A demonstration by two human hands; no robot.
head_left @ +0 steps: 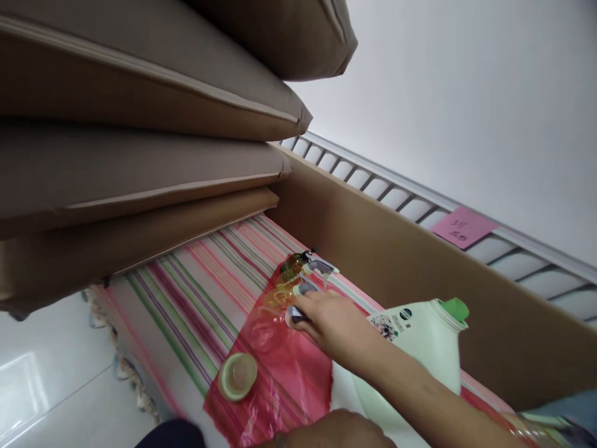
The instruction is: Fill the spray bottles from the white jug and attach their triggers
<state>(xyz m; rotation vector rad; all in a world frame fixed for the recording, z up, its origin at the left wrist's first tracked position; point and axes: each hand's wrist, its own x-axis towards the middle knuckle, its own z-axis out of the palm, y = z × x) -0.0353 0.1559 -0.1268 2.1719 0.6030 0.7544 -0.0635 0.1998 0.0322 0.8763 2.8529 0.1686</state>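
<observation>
My right hand (326, 320) reaches in from the lower right, its fingers curled on the grey trigger head of a spray bottle (310, 272). The bottle holds orange liquid and lies on a red see-through plastic bag (280, 373). Beside my forearm a white detergent jug (420, 339) with a green cap (454, 308) lies on its side. A pale green round lid (237, 375) rests on the bag. Only the back of my left hand (326, 432) shows at the bottom edge, near the jug; its fingers are hidden.
The bag and jug lie on a striped pink, green and white cloth (196, 292). Stacked brown cushions (140, 155) overhang on the left. A brown panel (396, 249) runs behind, with a slatted white rail (373, 180) and a pink sticky note (461, 227). White floor (46, 373) lies lower left.
</observation>
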